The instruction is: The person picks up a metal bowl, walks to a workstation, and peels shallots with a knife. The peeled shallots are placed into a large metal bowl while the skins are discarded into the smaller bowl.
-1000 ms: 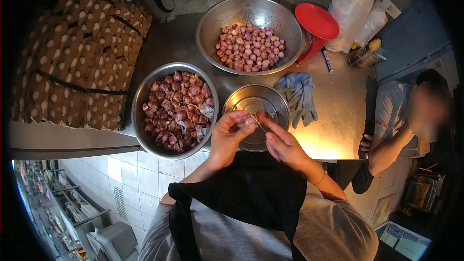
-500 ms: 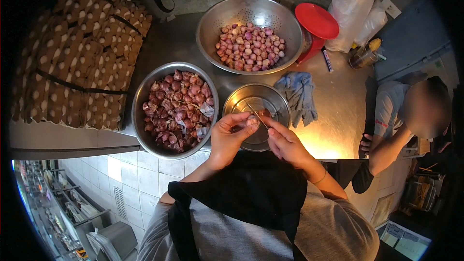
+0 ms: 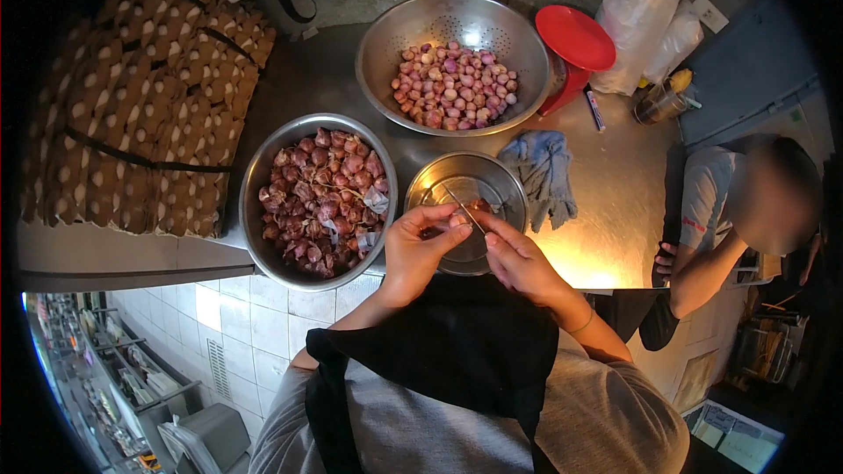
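Over the near side of a small steel bowl (image 3: 511,183), my left hand (image 3: 416,250) pinches a small shallot (image 3: 458,220). My right hand (image 3: 525,265) is closed on a small knife (image 3: 462,207), whose blade lies against the shallot. Bits of skin are in the small bowl. To the left, a steel bowl (image 3: 250,211) holds unpeeled red shallots (image 3: 309,202). Behind, a large steel colander (image 3: 378,44) holds peeled pink shallots (image 3: 452,88).
Stacked egg trays (image 3: 140,105) stand at the left. A blue-grey cloth (image 3: 543,171), a red lidded container (image 3: 575,38), a marker (image 3: 595,111), plastic bags (image 3: 637,26) and a metal cup (image 3: 659,105) are on the right. Another person (image 3: 707,202) sits at the far right.
My hands and the knife have shifted only very slightly at the shallot. The other person's head has turned or moved a little.
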The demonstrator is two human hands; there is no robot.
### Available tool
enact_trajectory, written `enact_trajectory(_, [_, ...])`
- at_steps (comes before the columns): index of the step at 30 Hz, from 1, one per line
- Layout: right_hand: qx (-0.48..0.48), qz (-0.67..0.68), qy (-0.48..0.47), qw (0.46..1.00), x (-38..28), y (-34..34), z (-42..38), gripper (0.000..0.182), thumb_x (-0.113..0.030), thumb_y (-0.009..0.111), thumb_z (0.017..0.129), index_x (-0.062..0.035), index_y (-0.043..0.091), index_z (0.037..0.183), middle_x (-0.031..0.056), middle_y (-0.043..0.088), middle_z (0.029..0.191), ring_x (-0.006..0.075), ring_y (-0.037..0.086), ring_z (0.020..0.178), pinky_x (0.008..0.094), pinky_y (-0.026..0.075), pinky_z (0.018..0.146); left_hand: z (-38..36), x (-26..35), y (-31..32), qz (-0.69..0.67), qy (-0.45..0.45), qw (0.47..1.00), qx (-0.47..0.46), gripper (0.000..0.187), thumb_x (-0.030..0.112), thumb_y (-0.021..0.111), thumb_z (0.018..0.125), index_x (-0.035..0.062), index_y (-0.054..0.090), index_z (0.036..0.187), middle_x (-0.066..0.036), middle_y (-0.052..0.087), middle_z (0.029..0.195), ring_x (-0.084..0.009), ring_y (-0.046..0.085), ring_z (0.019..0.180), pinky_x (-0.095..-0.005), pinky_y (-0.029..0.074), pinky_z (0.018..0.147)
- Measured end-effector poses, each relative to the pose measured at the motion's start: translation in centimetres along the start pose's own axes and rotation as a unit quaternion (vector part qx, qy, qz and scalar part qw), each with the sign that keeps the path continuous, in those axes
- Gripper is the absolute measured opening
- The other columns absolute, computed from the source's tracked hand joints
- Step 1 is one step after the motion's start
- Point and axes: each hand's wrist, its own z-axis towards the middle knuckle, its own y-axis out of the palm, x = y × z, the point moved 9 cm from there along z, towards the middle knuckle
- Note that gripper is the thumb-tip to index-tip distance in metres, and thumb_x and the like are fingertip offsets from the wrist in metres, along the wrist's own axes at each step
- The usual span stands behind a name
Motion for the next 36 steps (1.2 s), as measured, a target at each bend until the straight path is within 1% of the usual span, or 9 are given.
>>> enact_trajectory(6, [0.035, -0.064, -0.001, 0.997, 0.7, -0.7, 0.3, 0.039, -0.024, 0.037, 0.095, -0.0081, 0.036, 0.131, -0.0046, 0.035, 0.056, 0.0044, 0.032, 0.045, 0.0180, 0.028, 0.043, 0.2, -0.5, -0.1, -0.021, -0.007, 1.000, -0.002, 0.028, -0.003, 0.069, 0.072, -0.0038, 0.059, 0.098, -0.006, 0.063, 0.087, -0.0082, 0.057, 0.077, -0.0209, 0.047, 0.072])
enact_trajectory(12, [0.005, 0.013, 0.007, 1.000, -0.4, 0.2, 0.0, 0.038, -0.021, 0.040, 0.095, -0.0085, 0.039, 0.130, -0.0054, 0.035, 0.059, 0.0038, 0.032, 0.047, 0.0177, 0.027, 0.044, 0.2, -0.6, -0.3, -0.003, -0.006, 1.000, 0.005, 0.028, -0.002, 0.069, 0.072, -0.0035, 0.059, 0.098, -0.006, 0.063, 0.087, -0.0083, 0.057, 0.077, -0.0209, 0.047, 0.072])
enact_trajectory(15, [0.015, 0.018, 0.014, 1.000, 0.2, 0.4, 0.2, 0.037, -0.022, 0.039, 0.095, -0.0090, 0.039, 0.130, -0.0056, 0.035, 0.060, 0.0039, 0.032, 0.047, 0.0177, 0.027, 0.044, 0.2, -0.8, -0.4, -0.008, -0.005, 1.000, 0.001, 0.028, -0.002, 0.069, 0.072, -0.0031, 0.059, 0.098, -0.007, 0.064, 0.087, -0.0084, 0.058, 0.077, -0.0210, 0.047, 0.073])
enact_trajectory(18, [0.038, -0.033, -0.006, 0.999, 0.5, -0.5, 0.3, 0.037, -0.022, 0.039, 0.095, -0.0091, 0.039, 0.130, -0.0057, 0.035, 0.060, 0.0039, 0.031, 0.047, 0.0177, 0.026, 0.044, 0.1, -0.7, -0.2, -0.018, -0.014, 1.000, -0.004, 0.029, -0.003, 0.069, 0.071, -0.0029, 0.059, 0.099, -0.007, 0.064, 0.088, -0.0085, 0.058, 0.078, -0.0212, 0.047, 0.073])
enact_trajectory(23, [0.043, -0.002, 0.008, 0.999, 0.6, -0.8, 0.4, 0.038, -0.023, 0.039, 0.095, -0.0090, 0.039, 0.130, -0.0055, 0.035, 0.059, 0.0042, 0.031, 0.047, 0.0181, 0.027, 0.044, 0.0, -0.8, 0.0, -0.048, -0.013, 0.998, -0.029, 0.030, -0.002, 0.065, 0.075, -0.0025, 0.057, 0.104, -0.009, 0.064, 0.092, -0.0104, 0.059, 0.082, -0.0229, 0.048, 0.075])
enact_trajectory(26, [0.075, -0.004, 0.002, 0.997, 0.3, -1.8, 0.5, 0.039, -0.024, 0.040, 0.094, -0.0087, 0.039, 0.130, -0.0050, 0.036, 0.060, 0.0043, 0.032, 0.047, 0.0182, 0.027, 0.044, -0.3, -1.5, 0.5, -0.167, -0.095, 0.979, -0.060, 0.030, 0.001, 0.060, 0.080, -0.0002, 0.055, 0.109, -0.010, 0.062, 0.099, -0.0145, 0.060, 0.088, -0.0255, 0.049, 0.078])
enact_trajectory(29, [0.108, -0.021, -0.018, 0.994, 0.4, -3.4, 0.7, 0.039, -0.024, 0.042, 0.094, -0.0084, 0.041, 0.129, -0.0045, 0.039, 0.064, 0.0043, 0.034, 0.051, 0.0175, 0.029, 0.046, -0.8, -1.4, 1.0, -0.229, -0.151, 0.958, -0.090, 0.030, 0.004, 0.057, 0.084, 0.0025, 0.054, 0.113, -0.010, 0.060, 0.106, -0.0187, 0.058, 0.096, -0.0285, 0.048, 0.083])
enact_trajectory(32, [0.116, 0.002, -0.024, 0.993, 0.0, -4.0, 0.8, 0.038, -0.019, 0.042, 0.094, -0.0086, 0.040, 0.130, -0.0051, 0.041, 0.066, 0.0041, 0.035, 0.052, 0.0175, 0.031, 0.047, -0.8, -1.5, 0.8, -0.234, -0.153, 0.956, -0.094, 0.031, 0.006, 0.057, 0.084, 0.0038, 0.052, 0.115, -0.009, 0.058, 0.110, -0.0198, 0.057, 0.100, -0.0293, 0.046, 0.087])
enact_trajectory(36, [0.082, -0.038, -0.051, 0.995, -2.0, -2.4, 0.3, 0.039, -0.018, 0.040, 0.094, -0.0090, 0.036, 0.132, -0.0045, 0.040, 0.061, 0.0039, 0.033, 0.048, 0.0172, 0.030, 0.045, -0.7, -1.5, 0.7, -0.241, -0.165, 0.953, -0.083, 0.033, 0.006, 0.055, 0.085, 0.0037, 0.049, 0.118, -0.010, 0.056, 0.112, -0.0190, 0.055, 0.102, -0.0302, 0.045, 0.089])
